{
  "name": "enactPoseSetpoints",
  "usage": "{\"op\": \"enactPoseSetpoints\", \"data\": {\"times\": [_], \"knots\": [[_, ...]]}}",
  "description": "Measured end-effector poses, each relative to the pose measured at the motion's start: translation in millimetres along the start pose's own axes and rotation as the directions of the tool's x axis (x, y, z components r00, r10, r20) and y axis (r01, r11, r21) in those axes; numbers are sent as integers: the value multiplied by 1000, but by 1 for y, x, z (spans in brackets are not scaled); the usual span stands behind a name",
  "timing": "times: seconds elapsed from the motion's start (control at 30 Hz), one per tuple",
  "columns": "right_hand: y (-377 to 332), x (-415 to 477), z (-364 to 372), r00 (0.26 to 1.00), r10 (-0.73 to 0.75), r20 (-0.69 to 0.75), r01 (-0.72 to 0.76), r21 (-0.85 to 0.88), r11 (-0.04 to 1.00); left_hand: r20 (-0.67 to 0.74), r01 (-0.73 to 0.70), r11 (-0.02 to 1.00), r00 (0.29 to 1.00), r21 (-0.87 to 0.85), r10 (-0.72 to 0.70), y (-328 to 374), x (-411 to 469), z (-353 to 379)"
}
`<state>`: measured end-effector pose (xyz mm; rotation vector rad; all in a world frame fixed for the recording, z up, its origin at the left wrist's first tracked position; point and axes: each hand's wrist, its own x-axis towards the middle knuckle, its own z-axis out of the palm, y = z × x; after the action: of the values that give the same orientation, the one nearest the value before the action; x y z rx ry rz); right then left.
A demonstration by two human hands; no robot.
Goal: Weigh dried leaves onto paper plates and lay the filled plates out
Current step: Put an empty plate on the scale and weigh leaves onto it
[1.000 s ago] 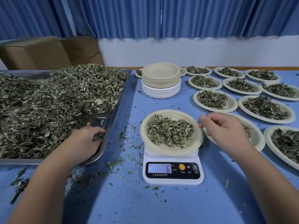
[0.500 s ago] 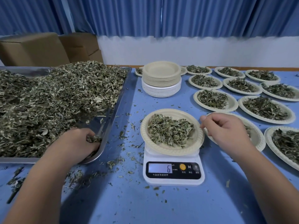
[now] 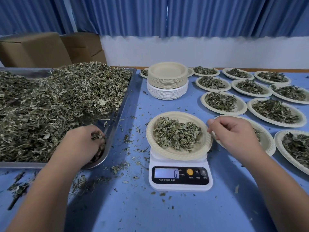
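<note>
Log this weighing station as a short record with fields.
scale: white, reads 6
plate: on scale, holding leaves
left hand: in tray corner, fingers curled round leaves
right hand: at plate's right rim; grip unclear
stack: empty plates, behind scale
filled plates: laid out at right

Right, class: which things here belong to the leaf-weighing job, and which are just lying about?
Job: left hand gripping dried leaves in the metal tray; plate on the scale; right hand at its rim; stack of empty plates; filled plates.
Lying about: cardboard boxes; spilled scraps on the table; curtain.
</note>
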<state>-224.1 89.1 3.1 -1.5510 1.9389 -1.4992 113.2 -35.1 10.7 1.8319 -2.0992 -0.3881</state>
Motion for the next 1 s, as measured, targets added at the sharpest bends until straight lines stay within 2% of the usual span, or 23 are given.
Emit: {"op": "enactPoseSetpoints", "data": {"times": [0.17, 0.3, 0.47, 0.87, 1.0], "knots": [[0, 0, -1, 1000, 16, 0, -16, 15, 1000, -135, -39, 997, 990, -64, 30, 3, -1, -2], [0, 0, -1, 1000, 22, -3, -22, 19, 1000, -174, -24, 984, 985, -177, -7, 6, -3, -4], [-1, 0, -1, 1000, 20, -5, -20, 0, 1000, -233, -59, 975, 972, -215, 7, 11, -6, -3], [-2, 0, -3, 1000, 20, -14, -20, -4, 1000, -310, -134, 966, 949, -224, 60, 16, -12, -6], [-2, 0, -3, 1000, 21, -12, -21, -1, 1000, -289, -114, 935, 957, -337, 13, 18, -13, -6]]}}
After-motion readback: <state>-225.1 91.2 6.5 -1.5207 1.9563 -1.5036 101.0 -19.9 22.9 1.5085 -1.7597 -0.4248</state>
